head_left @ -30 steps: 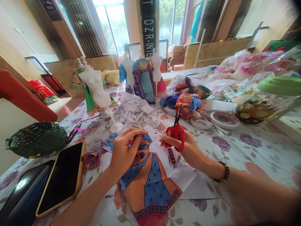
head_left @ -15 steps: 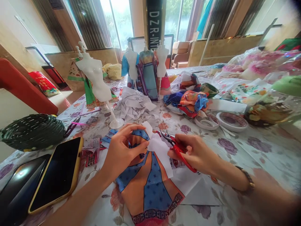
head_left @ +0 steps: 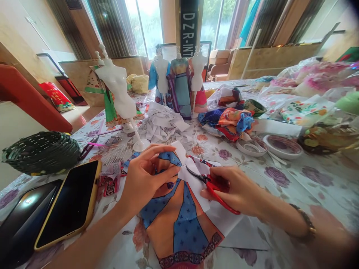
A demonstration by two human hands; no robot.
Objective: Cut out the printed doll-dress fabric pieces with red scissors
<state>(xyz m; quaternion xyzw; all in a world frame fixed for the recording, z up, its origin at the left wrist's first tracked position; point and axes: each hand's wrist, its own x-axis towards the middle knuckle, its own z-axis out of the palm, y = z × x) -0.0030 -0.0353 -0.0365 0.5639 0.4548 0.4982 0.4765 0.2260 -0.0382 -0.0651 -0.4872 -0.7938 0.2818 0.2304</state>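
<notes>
My left hand [head_left: 150, 177] pinches the upper end of a printed fabric piece [head_left: 182, 231], orange with blue panels and a dark patterned hem. White fabric [head_left: 193, 186] borders its right side, and a narrow white flap sticks up above my fingertips. My right hand [head_left: 232, 188] is closed round the red handles of a pair of scissors [head_left: 221, 196]. The scissors' dark blades [head_left: 196, 173] point left over the white fabric, close to my left fingertips. Whether the blades are parted I cannot tell. My left palm and part of the fabric under it are hidden.
A phone in a yellow case [head_left: 70, 203] and a dark glossy object [head_left: 26, 216] lie at the left, below a green woven basket [head_left: 42, 153]. A white mannequin [head_left: 117, 89] stands behind white scraps [head_left: 165, 121]. Tape rolls [head_left: 283, 145] and bundled cloth [head_left: 230, 121] are at the right.
The scissors have shifted slightly down, with their blades now lying over the white fabric. My left hand keeps its pinch. The whole view has moved a little.
</notes>
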